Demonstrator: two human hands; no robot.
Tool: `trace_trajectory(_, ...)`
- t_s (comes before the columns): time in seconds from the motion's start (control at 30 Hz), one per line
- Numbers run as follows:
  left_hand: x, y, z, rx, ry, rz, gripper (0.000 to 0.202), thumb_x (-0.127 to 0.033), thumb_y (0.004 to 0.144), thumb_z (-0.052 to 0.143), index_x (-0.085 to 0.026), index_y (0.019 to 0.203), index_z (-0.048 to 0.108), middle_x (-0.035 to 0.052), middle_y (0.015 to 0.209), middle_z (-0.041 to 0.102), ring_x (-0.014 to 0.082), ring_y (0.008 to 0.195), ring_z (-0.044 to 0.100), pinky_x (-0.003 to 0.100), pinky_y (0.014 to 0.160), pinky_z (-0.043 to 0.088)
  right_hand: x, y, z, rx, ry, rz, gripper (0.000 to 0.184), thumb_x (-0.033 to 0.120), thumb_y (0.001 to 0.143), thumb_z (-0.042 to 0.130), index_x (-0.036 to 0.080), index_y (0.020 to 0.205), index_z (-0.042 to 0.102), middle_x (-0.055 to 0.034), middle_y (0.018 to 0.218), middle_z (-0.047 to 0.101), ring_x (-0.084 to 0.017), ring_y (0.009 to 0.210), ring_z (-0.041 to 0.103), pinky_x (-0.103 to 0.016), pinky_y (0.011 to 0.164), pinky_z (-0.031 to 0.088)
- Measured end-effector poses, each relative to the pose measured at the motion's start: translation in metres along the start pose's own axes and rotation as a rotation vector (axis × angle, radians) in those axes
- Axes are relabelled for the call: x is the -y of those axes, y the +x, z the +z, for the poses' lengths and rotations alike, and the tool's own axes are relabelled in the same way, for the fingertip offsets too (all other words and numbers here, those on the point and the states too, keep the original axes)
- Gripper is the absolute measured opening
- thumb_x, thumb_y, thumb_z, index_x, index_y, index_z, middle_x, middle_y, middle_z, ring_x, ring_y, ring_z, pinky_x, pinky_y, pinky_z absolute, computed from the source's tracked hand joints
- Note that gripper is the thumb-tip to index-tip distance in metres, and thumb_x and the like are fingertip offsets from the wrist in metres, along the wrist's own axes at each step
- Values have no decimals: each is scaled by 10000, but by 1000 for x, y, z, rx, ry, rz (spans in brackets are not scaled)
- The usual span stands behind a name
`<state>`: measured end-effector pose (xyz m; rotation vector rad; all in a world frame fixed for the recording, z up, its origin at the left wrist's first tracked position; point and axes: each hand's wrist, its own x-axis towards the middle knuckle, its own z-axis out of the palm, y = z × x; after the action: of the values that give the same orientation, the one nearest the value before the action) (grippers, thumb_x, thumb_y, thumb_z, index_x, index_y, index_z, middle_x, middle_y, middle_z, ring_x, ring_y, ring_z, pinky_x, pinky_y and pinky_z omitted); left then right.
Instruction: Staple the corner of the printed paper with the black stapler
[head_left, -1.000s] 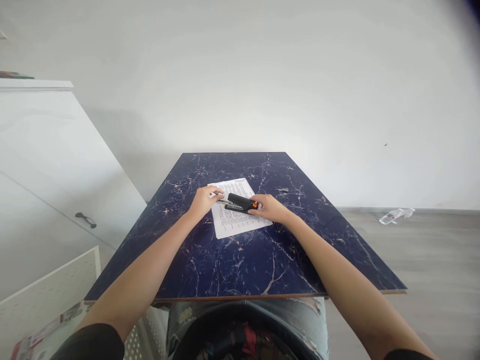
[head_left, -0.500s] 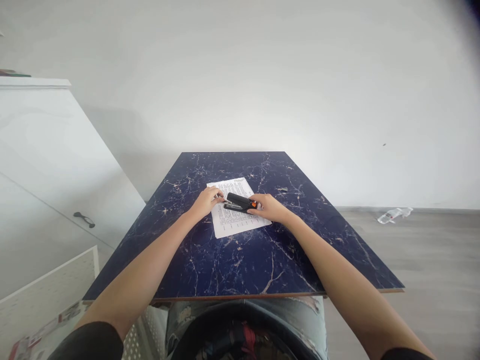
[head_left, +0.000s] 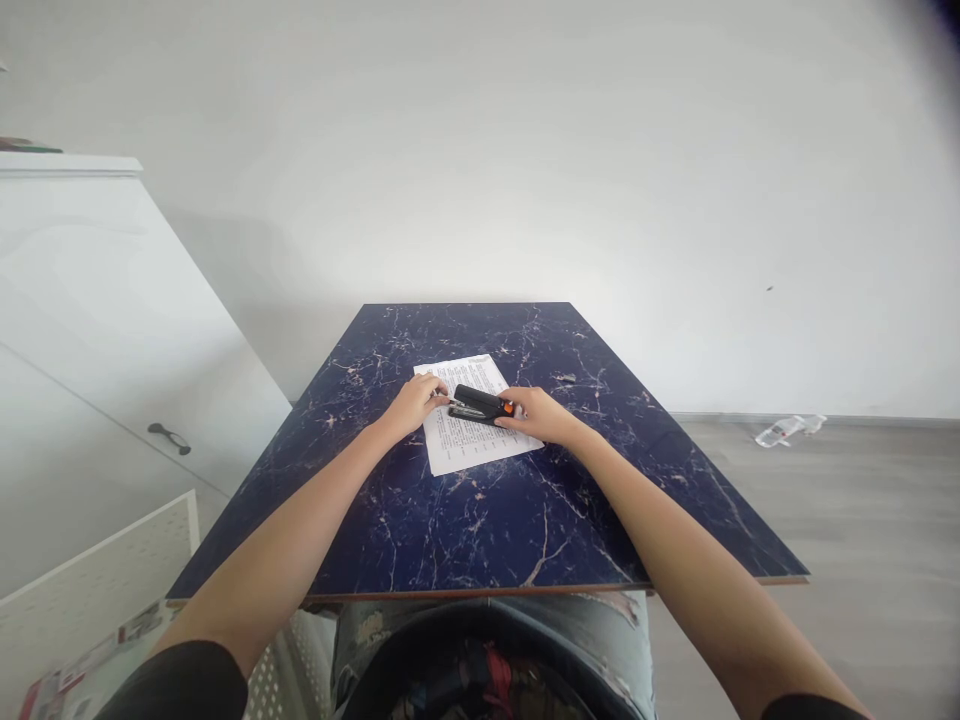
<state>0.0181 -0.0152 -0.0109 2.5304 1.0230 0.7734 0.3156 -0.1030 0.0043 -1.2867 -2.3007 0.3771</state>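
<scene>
My right hand (head_left: 534,413) grips the rear end of a black stapler (head_left: 478,402) with an orange mark on it. The stapler's jaws are apart and point left, toward my left hand (head_left: 420,400). Thumb and fingers of that hand are pinched together at the stapler's mouth; what they hold, if anything, is too small to make out. Beneath the stapler lie printed paper sheets (head_left: 461,458), slightly turned on the table, their left and right edges partly covered by my hands.
The dark blue marble-patterned table (head_left: 465,550) reaches to the wall. A small scrap (head_left: 568,378) lies on it to the right. At left stands a white cabinet (head_left: 90,300) with a dark handle (head_left: 169,438). Clear plastic (head_left: 790,430) lies on the floor at right.
</scene>
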Motion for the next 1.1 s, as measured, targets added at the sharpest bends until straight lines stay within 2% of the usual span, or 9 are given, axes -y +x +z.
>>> trace_trajectory(0.2, 4, 0, 2, 29, 35, 3, 40, -232, 952, 663, -198, 953, 642, 68, 1000, 665, 257, 1005, 581, 402, 888, 455, -1, 0, 0, 5, -1, 8, 252, 379, 909, 708, 209, 1094, 724, -57, 991, 747, -224, 861, 671, -311, 740, 448)
trace_trajectory(0.6, 15, -1, 3, 64, 9, 26, 100, -309, 984, 604, -213, 990, 632, 80, 1047, 670, 269, 1060, 594, 427, 929, 456, 3, 0, -2, 6, -6, 9, 238, 383, 915, 708, 210, 1078, 720, -55, 967, 742, -222, 855, 667, -306, 732, 435)
trace_trajectory(0.9, 17, -1, 7, 46, -57, -6, 112, -303, 1007, 550, -211, 973, 603, 73, 1022, 652, 244, 994, 606, 414, 913, 475, 1, 0, 0, 1, 6, 7, 239, 367, 906, 716, 214, 1089, 720, -52, 982, 747, -225, 867, 671, -311, 749, 445)
trace_trajectory(1.1, 17, -2, 5, 81, -48, 16, 124, -321, 1006, 569, -213, 965, 615, 70, 1007, 656, 242, 983, 608, 395, 894, 467, 1, 0, -1, 13, 9, 14, 248, 385, 913, 701, 209, 1086, 720, -61, 995, 745, -225, 852, 663, -321, 742, 447)
